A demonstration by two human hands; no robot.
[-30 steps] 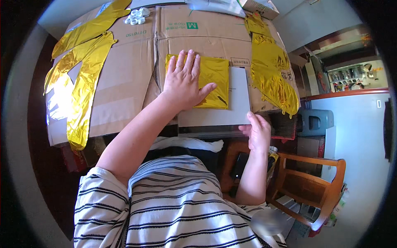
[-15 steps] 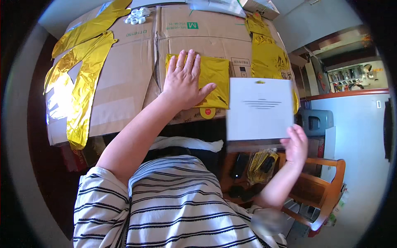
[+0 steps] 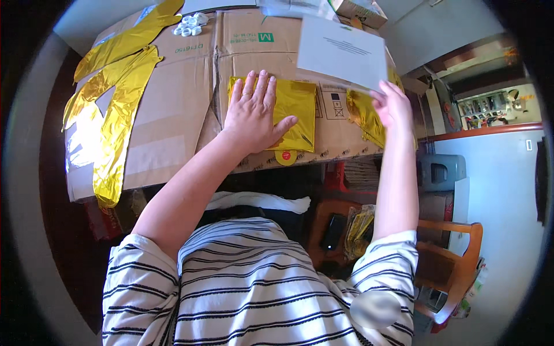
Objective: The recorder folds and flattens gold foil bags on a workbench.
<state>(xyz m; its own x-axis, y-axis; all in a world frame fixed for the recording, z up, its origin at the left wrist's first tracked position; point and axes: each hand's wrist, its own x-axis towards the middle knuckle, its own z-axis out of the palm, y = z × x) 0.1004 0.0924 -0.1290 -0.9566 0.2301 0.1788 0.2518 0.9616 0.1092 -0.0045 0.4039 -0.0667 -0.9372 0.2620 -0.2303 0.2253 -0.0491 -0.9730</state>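
My left hand [image 3: 254, 115] lies flat, fingers stretched, on a folded gold foil piece [image 3: 297, 112] on the cardboard. A small yellow round tab [image 3: 285, 157] with a red spot pokes out below the foil's near edge. By its near right corner, my right hand [image 3: 393, 106] pinches a white card [image 3: 341, 53] that has a small hanging slot and printed lines. The card is tilted and held over the right side of the cardboard. It partly hides another gold foil piece [image 3: 367, 115] lying there.
Flattened cardboard [image 3: 179, 109] covers the table. Gold foil letter-like shapes [image 3: 124, 124] lie at the left, with white tape rolls [image 3: 190, 24] at the back. Clear plastic bags [image 3: 294, 8] and a box [image 3: 362, 11] sit at the far edge. A wooden chair [image 3: 456, 254] stands at right.
My right hand has carried the white card away from my body, from beside the table's near edge to over its far right part. My left hand stays on the folded foil.
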